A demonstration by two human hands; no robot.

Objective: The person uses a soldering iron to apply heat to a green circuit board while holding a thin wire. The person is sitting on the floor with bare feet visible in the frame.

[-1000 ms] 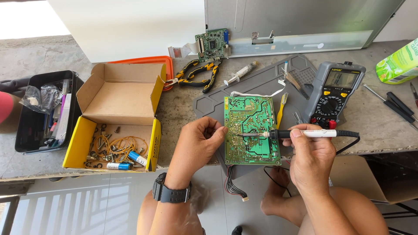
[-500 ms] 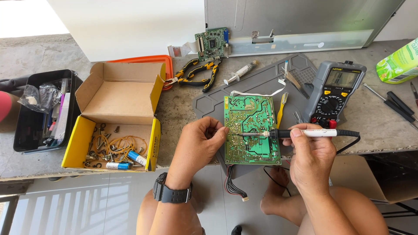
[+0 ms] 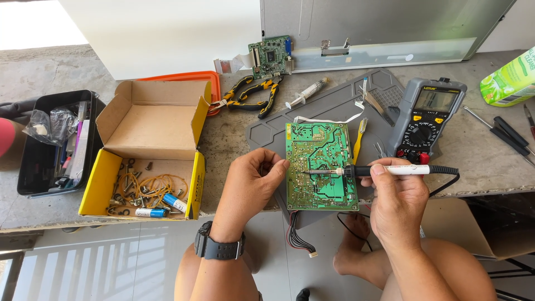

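stone bench (image 3: 234,139) | grey mat (image 3: 267,131) | tiled floor (image 3: 111,262) | white wall (image 3: 167,33)

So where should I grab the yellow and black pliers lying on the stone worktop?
Grip the yellow and black pliers around both handles, coming from above on the right; the jaws point left towards the orange tray, and the handles lie spread and clear.
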